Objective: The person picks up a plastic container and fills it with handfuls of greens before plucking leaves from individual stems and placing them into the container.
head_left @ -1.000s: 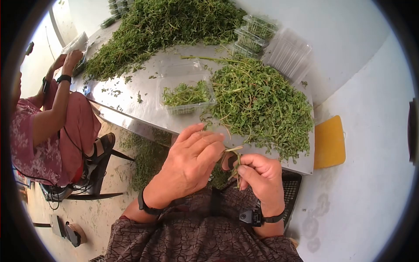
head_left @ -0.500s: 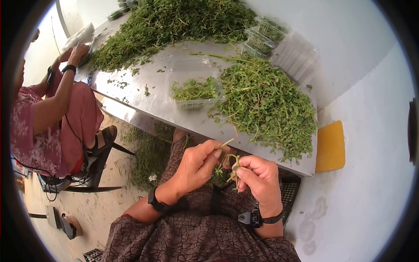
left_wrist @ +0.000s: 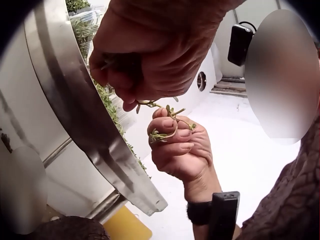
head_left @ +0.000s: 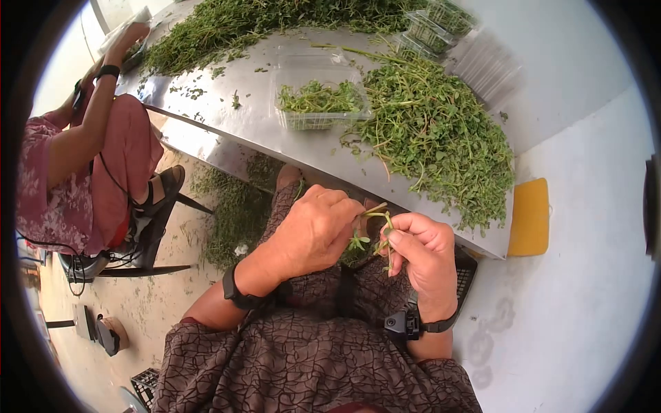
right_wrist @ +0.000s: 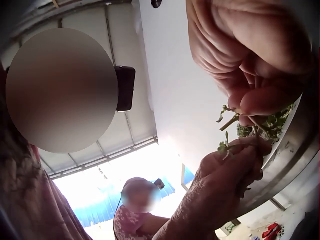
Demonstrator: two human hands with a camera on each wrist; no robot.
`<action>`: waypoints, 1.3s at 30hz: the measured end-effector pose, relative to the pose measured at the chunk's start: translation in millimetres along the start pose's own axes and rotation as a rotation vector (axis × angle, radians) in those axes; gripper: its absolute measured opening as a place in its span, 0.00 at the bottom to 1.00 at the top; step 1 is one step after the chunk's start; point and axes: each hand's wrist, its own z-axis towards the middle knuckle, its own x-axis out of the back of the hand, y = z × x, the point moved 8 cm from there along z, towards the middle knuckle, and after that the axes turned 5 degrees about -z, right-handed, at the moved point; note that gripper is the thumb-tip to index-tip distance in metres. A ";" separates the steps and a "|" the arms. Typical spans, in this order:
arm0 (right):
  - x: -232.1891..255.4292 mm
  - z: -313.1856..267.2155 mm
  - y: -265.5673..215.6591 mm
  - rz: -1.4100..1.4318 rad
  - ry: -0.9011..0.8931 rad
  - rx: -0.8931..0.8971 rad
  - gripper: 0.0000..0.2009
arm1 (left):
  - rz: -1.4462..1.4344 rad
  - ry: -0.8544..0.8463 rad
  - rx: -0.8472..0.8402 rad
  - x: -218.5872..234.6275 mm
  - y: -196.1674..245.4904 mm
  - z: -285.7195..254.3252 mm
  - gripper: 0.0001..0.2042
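Observation:
Above the lap, the left hand [head_left: 313, 230] has its fingers curled round one end of a green sprig [head_left: 377, 212]. The right hand [head_left: 423, 255] pinches the same plant material between thumb and fingers, with short stems and leaves hanging below. In the left wrist view the sprig [left_wrist: 172, 114] crosses the right hand's fingertips [left_wrist: 185, 133], close under the left hand [left_wrist: 150, 55]. A clear open container [head_left: 313, 122] partly filled with greens stands on the metal table [head_left: 241, 131], beside a heap of cut greens [head_left: 434, 131].
A larger pile of greens [head_left: 275, 17] lies at the back, with stacked filled boxes [head_left: 430, 31] and empty clear lids or trays [head_left: 489, 72] at right. A yellow board [head_left: 530, 217] leans by the wall. Another person [head_left: 82, 158] sits at left. A black crate [head_left: 467, 275] is below.
The left hand has come back from slightly apart to beside the right hand, and both are at the sprig. The head view has tilted down, so the table appears higher.

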 end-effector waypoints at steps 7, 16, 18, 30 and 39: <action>-3.6 -5.1 -0.3 -0.037 -0.001 -0.034 0.06 | 0.113 0.173 0.026 4.7 1.6 0.4 0.09; -3.7 -12.8 -10.8 -0.055 0.005 -0.021 0.06 | -0.013 0.380 0.024 15.2 5.8 11.2 0.05; 0.0 -19.4 -12.9 -0.038 -0.033 -0.022 0.06 | -0.247 0.448 0.403 26.7 -32.5 4.5 0.04; 4.4 0.1 -15.8 0.195 0.149 0.188 0.09 | -1.160 0.270 0.493 -26.7 -13.3 3.3 0.10; -11.8 8.3 -22.8 0.014 0.207 0.327 0.11 | -1.184 0.209 0.416 -43.0 -8.9 8.7 0.16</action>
